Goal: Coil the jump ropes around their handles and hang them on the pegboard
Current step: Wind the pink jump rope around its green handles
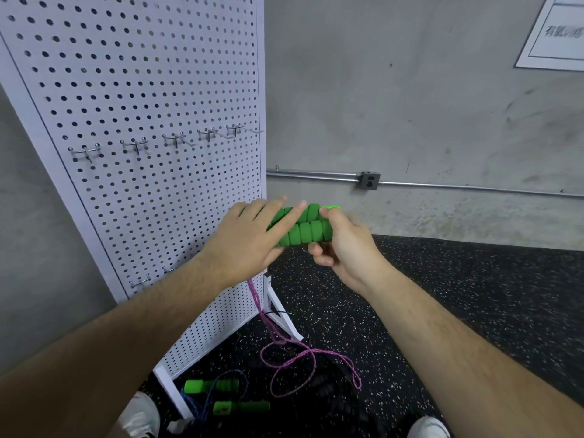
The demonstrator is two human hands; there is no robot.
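A white pegboard [142,90] stands at the left, with a row of metal hooks [85,151] across it. At its foot, on the speckled black floor [474,311], lies a second jump rope [243,406]: two ribbed green grips and a dark blue cord. The left hand [249,235] lies with straight fingers across the green handles [303,230]. These are two ribbed foam grips held side by side in the air, just before the board's right edge. A pink speckled cord [286,352] drops from under that hand and loops loosely on the floor. The right hand [344,245] wraps curled fingers around the handles' right end. Behind, a grey outlet box [369,181] sits on the concrete wall.
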